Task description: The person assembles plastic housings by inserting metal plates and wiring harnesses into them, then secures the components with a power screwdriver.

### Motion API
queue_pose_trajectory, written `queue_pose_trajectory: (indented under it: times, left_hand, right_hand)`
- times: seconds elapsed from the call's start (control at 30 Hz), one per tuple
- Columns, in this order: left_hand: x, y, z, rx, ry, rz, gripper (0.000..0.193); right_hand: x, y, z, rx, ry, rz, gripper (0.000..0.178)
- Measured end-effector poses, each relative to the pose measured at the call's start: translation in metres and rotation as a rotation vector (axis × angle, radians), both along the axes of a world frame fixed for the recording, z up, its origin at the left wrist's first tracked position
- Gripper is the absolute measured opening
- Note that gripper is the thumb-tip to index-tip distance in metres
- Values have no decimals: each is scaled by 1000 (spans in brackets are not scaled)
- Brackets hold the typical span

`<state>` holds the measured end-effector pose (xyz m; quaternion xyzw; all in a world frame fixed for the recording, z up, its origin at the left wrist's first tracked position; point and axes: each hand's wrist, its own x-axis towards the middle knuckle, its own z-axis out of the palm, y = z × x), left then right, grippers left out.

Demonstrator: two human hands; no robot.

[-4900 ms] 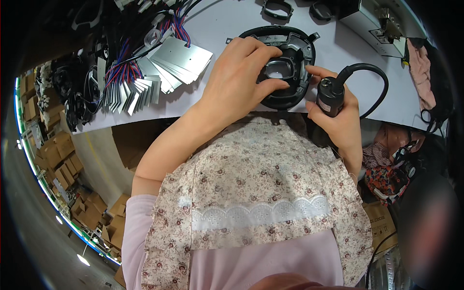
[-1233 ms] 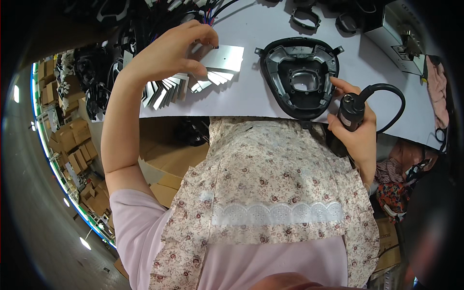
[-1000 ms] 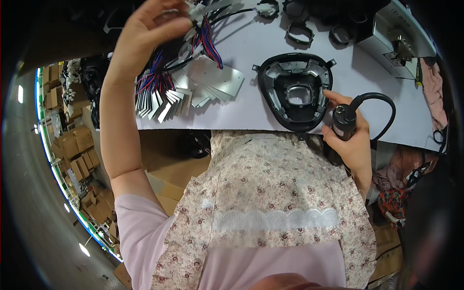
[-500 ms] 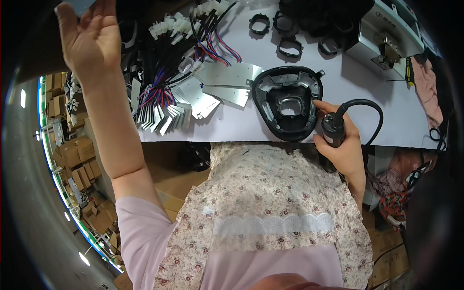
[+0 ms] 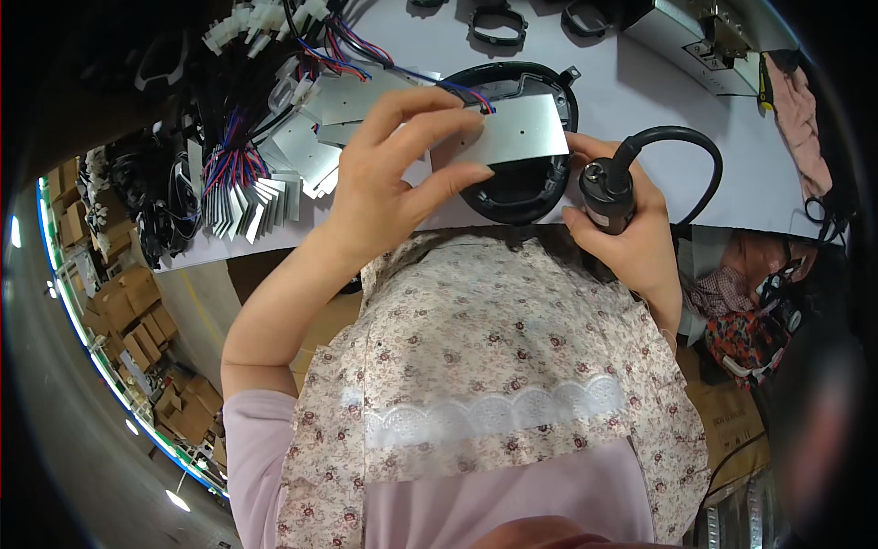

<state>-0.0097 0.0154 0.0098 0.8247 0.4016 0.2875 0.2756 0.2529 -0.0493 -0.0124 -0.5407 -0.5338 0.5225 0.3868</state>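
Note:
My left hand is closed on a flat silver metal plate by its left end, thumb below and fingers above. Red and blue wires run from the plate's upper edge. The plate hangs over a black oval housing on the table and hides most of its inside. My right hand is wrapped round a black cylindrical tool with a thick looping cable. Its working end is hidden. The fingertips of that hand reach the housing's right rim.
More metal plates with wires and white connectors lie at the left of the white table. Black ring frames lie at the back. A grey metal box and a pink cloth are at the right.
My left hand has come down from the upper left to above the housing, now with a wired metal plate in it. My right hand still holds the tool beside the housing. The view has shifted.

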Motion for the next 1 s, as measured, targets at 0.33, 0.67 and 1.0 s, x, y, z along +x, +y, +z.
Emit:
queue_pose_trajectory:
  times: [0.33,0.67,1.0]
  left_hand:
    - [3,8,-8,54,-64,135,40]
    - [6,12,-15,102,-32,87,35]
    - [10,5,-18,59,12,8,34]
  right_hand:
    - [4,-1,7,-144,19,11,70]
    - [5,-1,-1,-137,68,-33,74]
    - [1,0,2,-184,140,-97,63]
